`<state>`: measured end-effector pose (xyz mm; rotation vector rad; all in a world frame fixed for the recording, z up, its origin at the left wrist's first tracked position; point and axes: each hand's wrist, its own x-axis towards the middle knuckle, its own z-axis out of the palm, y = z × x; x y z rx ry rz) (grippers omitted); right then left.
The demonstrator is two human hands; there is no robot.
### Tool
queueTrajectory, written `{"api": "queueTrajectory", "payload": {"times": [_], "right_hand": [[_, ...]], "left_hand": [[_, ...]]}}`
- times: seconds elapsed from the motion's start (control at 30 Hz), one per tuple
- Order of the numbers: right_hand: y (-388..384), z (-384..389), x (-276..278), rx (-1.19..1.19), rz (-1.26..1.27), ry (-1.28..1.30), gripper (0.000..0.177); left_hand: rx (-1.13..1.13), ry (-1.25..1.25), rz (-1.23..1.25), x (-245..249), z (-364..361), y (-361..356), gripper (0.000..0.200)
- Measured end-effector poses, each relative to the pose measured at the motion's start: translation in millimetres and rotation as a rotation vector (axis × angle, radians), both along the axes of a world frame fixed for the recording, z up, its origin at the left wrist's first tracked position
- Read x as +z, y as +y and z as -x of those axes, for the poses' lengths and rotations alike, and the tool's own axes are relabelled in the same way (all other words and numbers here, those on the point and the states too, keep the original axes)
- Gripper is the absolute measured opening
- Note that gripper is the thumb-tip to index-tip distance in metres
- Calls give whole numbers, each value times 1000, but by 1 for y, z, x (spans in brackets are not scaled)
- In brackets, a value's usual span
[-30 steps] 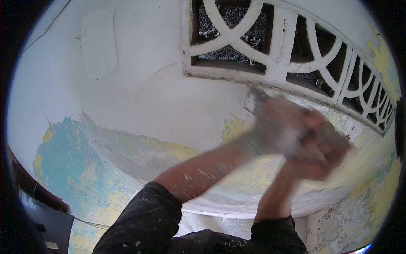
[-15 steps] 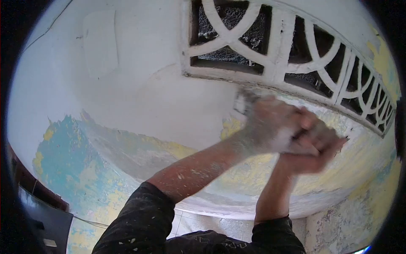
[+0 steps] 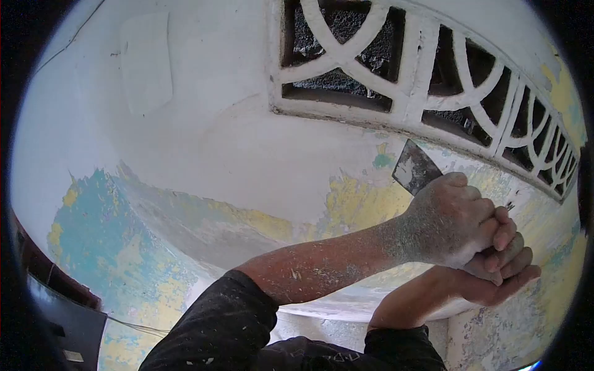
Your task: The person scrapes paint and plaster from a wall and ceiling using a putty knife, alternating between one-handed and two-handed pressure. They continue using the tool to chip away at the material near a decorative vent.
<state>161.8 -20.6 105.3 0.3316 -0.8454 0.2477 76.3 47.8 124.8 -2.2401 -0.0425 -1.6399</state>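
Observation:
My left hand, dusted with pale powder, is closed round the handle of a paint scraper. The scraper's flat metal blade, smeared with white, juts up and left from the fist just under the vent grille. My right hand is clasped against the left from below, its fingers closed around the left fist and the grip, with the handle hidden between them. Behind the blade is the wall, where white paint gives way to yellow patches and a small green spot.
A white vent grille with curved bars runs along the upper right. Blue flaking paint shows on the left wall. At lower left stands a dark piece of furniture, with thin cables beside it. Pale floor lies below.
Both clasped hands and the scraper have moved right and downward along the wall. Motion blur has gone, and the blade now shows clearly.

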Motion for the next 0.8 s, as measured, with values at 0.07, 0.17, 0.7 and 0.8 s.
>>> {"api": "queueTrajectory", "payload": {"times": [0.07, 0.17, 0.7, 0.8], "right_hand": [[36, 8, -11, 51, 120, -78, 51], [54, 19, -12, 199, 129, -245, 52], [15, 3, 7, -7, -99, -66, 50], [49, 39, -1, -962, 545, 69, 57]], "left_hand": [[-14, -95, 62, -10, 12, 20, 46], [115, -81, 80, -22, 28, 24, 45], [-84, 46, -30, 1, -6, -5, 61], [111, -59, 8, -14, 21, 27, 37]]}}
